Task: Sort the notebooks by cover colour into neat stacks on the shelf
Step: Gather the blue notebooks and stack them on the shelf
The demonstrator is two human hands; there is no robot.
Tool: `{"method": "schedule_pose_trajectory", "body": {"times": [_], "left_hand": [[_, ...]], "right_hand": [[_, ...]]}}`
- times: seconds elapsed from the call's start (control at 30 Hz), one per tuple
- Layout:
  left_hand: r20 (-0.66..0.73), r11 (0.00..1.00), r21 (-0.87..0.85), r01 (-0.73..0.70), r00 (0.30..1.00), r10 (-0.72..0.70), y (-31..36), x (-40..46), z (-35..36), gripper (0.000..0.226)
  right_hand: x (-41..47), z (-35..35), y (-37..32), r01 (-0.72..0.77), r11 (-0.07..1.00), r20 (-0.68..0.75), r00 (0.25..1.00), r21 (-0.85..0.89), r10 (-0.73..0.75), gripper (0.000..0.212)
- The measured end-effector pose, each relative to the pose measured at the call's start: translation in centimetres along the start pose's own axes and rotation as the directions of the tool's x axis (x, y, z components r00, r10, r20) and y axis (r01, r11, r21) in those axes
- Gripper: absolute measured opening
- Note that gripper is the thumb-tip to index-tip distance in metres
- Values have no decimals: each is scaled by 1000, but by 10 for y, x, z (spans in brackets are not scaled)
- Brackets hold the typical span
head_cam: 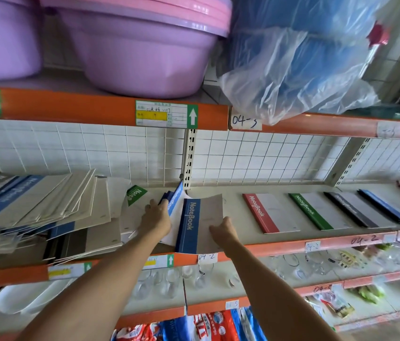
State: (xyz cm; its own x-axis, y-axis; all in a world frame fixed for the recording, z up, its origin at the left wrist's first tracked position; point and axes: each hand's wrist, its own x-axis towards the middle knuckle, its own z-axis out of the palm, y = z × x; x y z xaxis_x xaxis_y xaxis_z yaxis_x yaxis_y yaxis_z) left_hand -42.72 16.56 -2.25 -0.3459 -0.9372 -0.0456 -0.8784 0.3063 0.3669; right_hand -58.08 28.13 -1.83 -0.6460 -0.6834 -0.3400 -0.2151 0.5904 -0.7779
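Both arms outstretched, left hand (158, 215) gripping blue notebooks (174, 198), right hand (223, 231) pinching navy-spined notebook (200, 226).

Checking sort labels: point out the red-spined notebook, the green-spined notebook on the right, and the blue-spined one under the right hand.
red-spined notebook (271, 214): head view, grey cover.
green-spined notebook (303, 208): head view, green spine strip.
blue-spined notebook (189, 226): head view, blue spine strip.

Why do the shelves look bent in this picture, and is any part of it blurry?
Head view: the wide-angle lens bows the orange shelf edge and stretches the forearms toward the bottom corners. The messy notebook pile at far left is smeared, while the blue-spined notebook between the left hand and right hand reads sharply. Lighting is soft and even; the plastic wrap shows pale glare.
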Motion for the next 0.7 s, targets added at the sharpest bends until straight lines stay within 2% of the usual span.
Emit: {"method": "schedule_pose_trajectory", "body": {"times": [0.1,0.17,0.27,0.37,0.5,0.57,0.7], "left_hand": [[63,995,-94,-23,998,29,5,-2,-2,65],[93,989,-150,-17,995,31,4,-4,-3,70],[73,971,-237,13,997,4,6,-12,-10,61],[1,968,-252,19,1000,-20,18,-24,-20,51],[6,946,-314,83,996,-85,47,-47,-26,36],[-15,941,-327,81,996,-91,68,-55,-24,33],[-37,936,-346,67,996,-85,113,-67,-6,26]], "right_hand": [[-1,-1,0,-108,966,163,984,234,71,31],[-1,-2,1,-115,961,223,973,252,58,35],[-10,-11,2,-44,970,183,983,239,-1,33],[-10,-24,6,58,992,125,990,111,-72,40],[-11,-52,18,72,984,-2,997,164,-73,43],[-15,-71,28,114,983,-65,992,144,-106,39],[-26,-115,61,128,977,-121,987,168,-109,48]]}}
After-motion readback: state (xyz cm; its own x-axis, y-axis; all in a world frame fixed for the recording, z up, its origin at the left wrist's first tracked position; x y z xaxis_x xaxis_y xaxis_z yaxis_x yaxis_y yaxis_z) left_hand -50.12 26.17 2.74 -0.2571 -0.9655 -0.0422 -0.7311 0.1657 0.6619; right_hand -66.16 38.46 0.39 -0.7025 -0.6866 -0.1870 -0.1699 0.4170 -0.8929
